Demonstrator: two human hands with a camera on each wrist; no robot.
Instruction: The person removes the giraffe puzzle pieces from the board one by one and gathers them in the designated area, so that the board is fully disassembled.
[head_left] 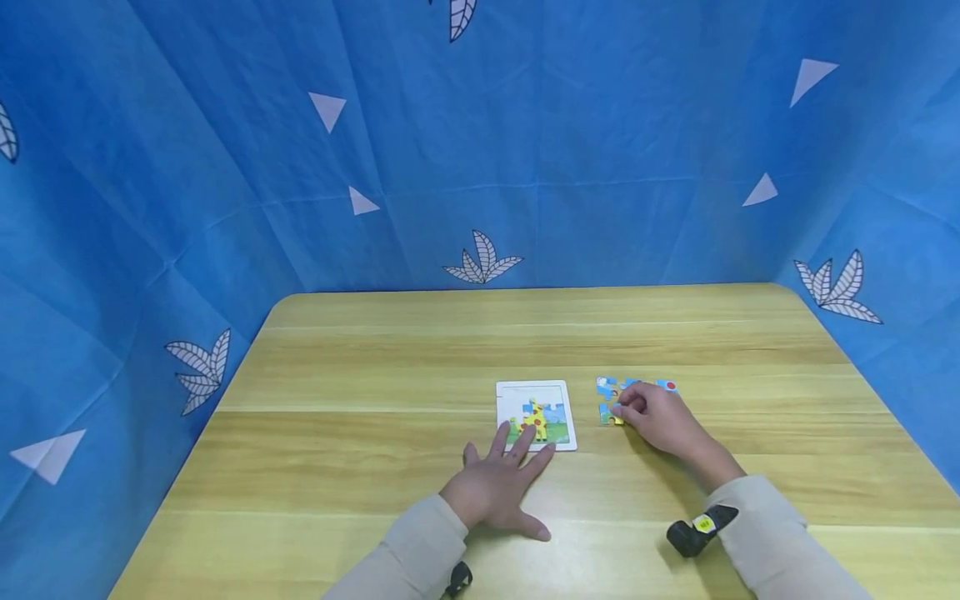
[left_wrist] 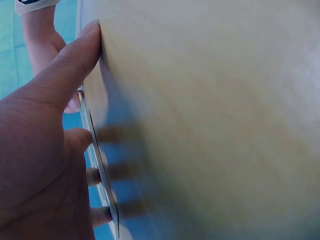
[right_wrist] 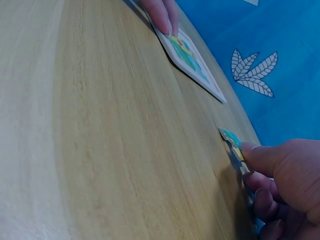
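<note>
**Puzzle board steadied by left hand; right hand on loose pieces**

Left hand (head_left: 498,487), lower centre of head view: flat on the wooden table (head_left: 360,433), fingers spread and straight, gripping nothing. Fingertips (head_left: 525,439) lie on the near edge of the puzzle board (head_left: 536,414) (white frame, giraffe picture partly filled in). Left wrist view confirms: thumb pressed to the tabletop, fingers extended along the board's thin edge.

Right hand (head_left: 660,417), right of centre in head view: fingers curled, thumb and forefinger pinching a puzzle piece (right_wrist: 235,150). Right wrist view, lower right, shows the thumb tip on the piece's edge, piece low on the table surface; whether it is lifted clear, cannot tell. More loose pieces (head_left: 611,392) lie in a small cluster just beyond and left of that hand, partly hidden by it.

Board position: centre of table, slightly nearer the person, apart from the piece cluster, which lies to its right in frame.

Surroundings: blue cloth backdrop (head_left: 525,142) w/ white leaf and triangle prints on three sides. Black wrist-mounted cameras on both sleeves, bottom of head view.
</note>
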